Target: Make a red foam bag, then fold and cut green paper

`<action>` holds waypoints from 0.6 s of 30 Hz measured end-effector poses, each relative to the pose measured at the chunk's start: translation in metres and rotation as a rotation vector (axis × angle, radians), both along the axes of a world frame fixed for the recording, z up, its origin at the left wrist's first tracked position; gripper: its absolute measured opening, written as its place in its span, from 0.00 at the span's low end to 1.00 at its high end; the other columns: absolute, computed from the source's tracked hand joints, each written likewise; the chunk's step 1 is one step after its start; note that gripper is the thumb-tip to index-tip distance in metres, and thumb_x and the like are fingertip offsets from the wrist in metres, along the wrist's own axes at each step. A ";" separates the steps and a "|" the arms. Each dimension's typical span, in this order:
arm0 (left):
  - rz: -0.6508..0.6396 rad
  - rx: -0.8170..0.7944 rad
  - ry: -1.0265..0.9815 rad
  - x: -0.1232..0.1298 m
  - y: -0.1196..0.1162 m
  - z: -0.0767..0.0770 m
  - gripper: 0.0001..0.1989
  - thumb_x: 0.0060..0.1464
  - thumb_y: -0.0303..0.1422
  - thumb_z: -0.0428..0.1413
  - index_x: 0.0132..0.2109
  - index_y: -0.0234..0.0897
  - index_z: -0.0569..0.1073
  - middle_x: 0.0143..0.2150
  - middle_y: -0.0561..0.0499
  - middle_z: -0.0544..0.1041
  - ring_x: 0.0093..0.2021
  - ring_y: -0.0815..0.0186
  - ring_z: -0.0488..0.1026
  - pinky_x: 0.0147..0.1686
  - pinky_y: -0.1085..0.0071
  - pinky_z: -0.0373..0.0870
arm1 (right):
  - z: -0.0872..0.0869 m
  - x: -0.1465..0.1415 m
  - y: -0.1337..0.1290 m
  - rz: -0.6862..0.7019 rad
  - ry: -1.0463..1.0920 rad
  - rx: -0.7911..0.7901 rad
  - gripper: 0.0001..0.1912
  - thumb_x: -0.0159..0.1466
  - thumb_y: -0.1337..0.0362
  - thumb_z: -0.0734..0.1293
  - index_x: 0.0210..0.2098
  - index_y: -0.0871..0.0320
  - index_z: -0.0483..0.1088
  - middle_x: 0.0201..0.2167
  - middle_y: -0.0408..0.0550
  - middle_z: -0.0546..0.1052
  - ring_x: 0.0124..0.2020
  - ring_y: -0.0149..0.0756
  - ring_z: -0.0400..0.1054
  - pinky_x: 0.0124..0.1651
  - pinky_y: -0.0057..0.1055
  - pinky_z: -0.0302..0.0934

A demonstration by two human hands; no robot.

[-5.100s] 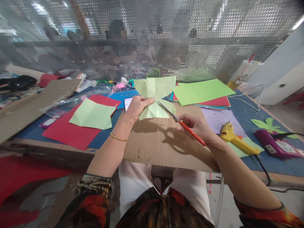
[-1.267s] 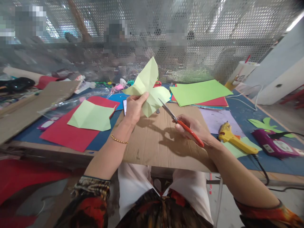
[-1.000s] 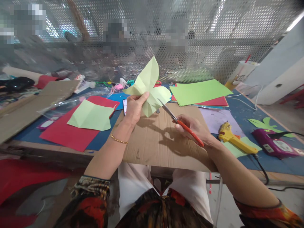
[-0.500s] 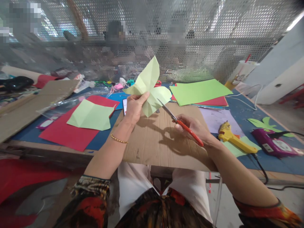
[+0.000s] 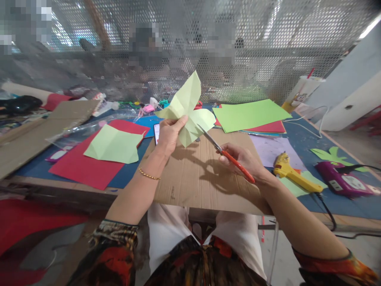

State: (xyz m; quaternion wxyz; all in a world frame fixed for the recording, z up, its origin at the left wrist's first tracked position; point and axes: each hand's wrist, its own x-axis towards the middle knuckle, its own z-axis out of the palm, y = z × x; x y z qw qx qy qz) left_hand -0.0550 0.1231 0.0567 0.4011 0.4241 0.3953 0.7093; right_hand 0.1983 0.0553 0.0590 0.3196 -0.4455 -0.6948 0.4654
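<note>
Between the thumb and fingers of my left hand (image 5: 171,133) is a pale green paper cutout (image 5: 188,101), creased and shaped into several petals. My right hand (image 5: 238,159) is closed around the red handles of a pair of scissors (image 5: 236,165). The metal blades point up and left, and their tips meet the lower right part of the cutout. How far the blades are parted is hard to see. Under both hands lies a brown cardboard sheet (image 5: 190,186), with their shadows on it.
Left, a pale green sheet (image 5: 111,145) rests on red paper (image 5: 86,167). Bright green paper (image 5: 253,113) tops a stack at the back right. On the right are a yellow glue gun (image 5: 297,174), a purple power strip (image 5: 342,180) and a cup (image 5: 303,93). A perforated metal screen (image 5: 184,51) stands behind.
Almost nothing differs. The paper cutout has shifted very slightly, while both hands and the scissors keep nearly the same place.
</note>
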 end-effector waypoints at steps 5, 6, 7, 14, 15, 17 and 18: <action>-0.011 0.019 0.013 0.000 0.000 0.000 0.21 0.39 0.47 0.80 0.33 0.37 0.86 0.38 0.42 0.88 0.43 0.50 0.87 0.48 0.56 0.85 | -0.002 0.001 0.001 -0.001 0.008 -0.008 0.33 0.52 0.34 0.79 0.37 0.54 0.69 0.22 0.34 0.65 0.22 0.26 0.55 0.26 0.29 0.48; -0.013 0.023 0.014 0.000 0.000 0.000 0.21 0.39 0.47 0.80 0.33 0.37 0.86 0.38 0.42 0.88 0.44 0.50 0.87 0.48 0.56 0.85 | -0.002 0.001 0.001 -0.002 0.008 -0.012 0.33 0.52 0.34 0.79 0.38 0.54 0.69 0.22 0.34 0.66 0.22 0.26 0.55 0.26 0.29 0.48; -0.016 0.028 0.018 0.000 0.001 -0.001 0.22 0.38 0.48 0.80 0.33 0.37 0.86 0.38 0.42 0.88 0.43 0.50 0.86 0.48 0.56 0.85 | -0.002 0.001 0.001 -0.006 0.008 -0.015 0.34 0.51 0.34 0.79 0.38 0.55 0.69 0.22 0.34 0.66 0.22 0.26 0.55 0.26 0.29 0.48; -0.017 0.036 0.057 -0.001 0.001 -0.001 0.23 0.38 0.51 0.79 0.33 0.38 0.86 0.37 0.44 0.89 0.44 0.52 0.87 0.46 0.60 0.86 | -0.004 0.003 0.003 -0.026 -0.023 0.003 0.35 0.51 0.33 0.78 0.41 0.55 0.71 0.21 0.34 0.65 0.22 0.27 0.56 0.26 0.29 0.48; -0.021 0.034 0.056 -0.002 0.001 -0.001 0.23 0.38 0.50 0.79 0.33 0.38 0.86 0.37 0.44 0.89 0.44 0.51 0.87 0.46 0.59 0.86 | -0.005 0.003 0.003 -0.024 -0.022 0.004 0.35 0.52 0.33 0.78 0.41 0.56 0.72 0.21 0.34 0.65 0.22 0.27 0.56 0.26 0.29 0.48; -0.027 0.031 0.052 -0.002 0.001 -0.001 0.23 0.39 0.50 0.79 0.33 0.38 0.85 0.37 0.43 0.89 0.45 0.51 0.87 0.47 0.58 0.86 | -0.006 0.004 0.004 -0.025 -0.025 0.012 0.35 0.53 0.33 0.78 0.42 0.56 0.72 0.21 0.34 0.65 0.22 0.27 0.56 0.25 0.29 0.48; -0.027 0.029 0.049 -0.002 0.001 -0.001 0.23 0.39 0.49 0.80 0.33 0.38 0.85 0.37 0.43 0.88 0.45 0.50 0.87 0.47 0.58 0.86 | -0.007 0.004 0.004 -0.024 -0.027 0.018 0.35 0.54 0.33 0.77 0.43 0.56 0.73 0.21 0.34 0.66 0.22 0.27 0.57 0.25 0.29 0.48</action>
